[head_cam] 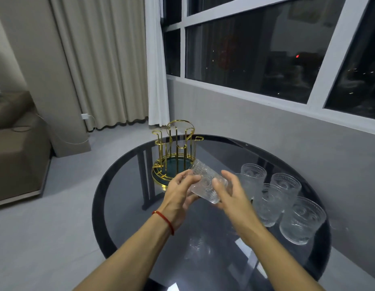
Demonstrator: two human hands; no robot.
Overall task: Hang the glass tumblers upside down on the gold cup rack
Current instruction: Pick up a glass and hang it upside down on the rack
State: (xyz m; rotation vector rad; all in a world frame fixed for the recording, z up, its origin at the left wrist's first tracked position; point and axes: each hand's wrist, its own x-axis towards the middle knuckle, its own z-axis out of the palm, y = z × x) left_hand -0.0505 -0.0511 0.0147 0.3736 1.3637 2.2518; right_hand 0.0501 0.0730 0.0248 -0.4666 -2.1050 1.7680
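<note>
A gold cup rack (175, 152) with a dark green round base stands at the far left of the round glass table (123, 206); its prongs are bare. I hold one embossed glass tumbler (205, 181) tilted on its side just in front of the rack, above the table. My left hand (178, 194) grips its left side and my right hand (228, 194) cups its thick base end. Several more glass tumblers stand upright on the right of the table, the nearest at the tumbler (302, 221), others at the tumbler (285, 185) and the tumbler (253, 175).
The table has a black rim and dark legs seen through the top. A grey wall with a large dark window runs along the right. Curtains (102, 59) hang behind the rack. A beige sofa (14, 154) sits at the left, with a white cable on the floor.
</note>
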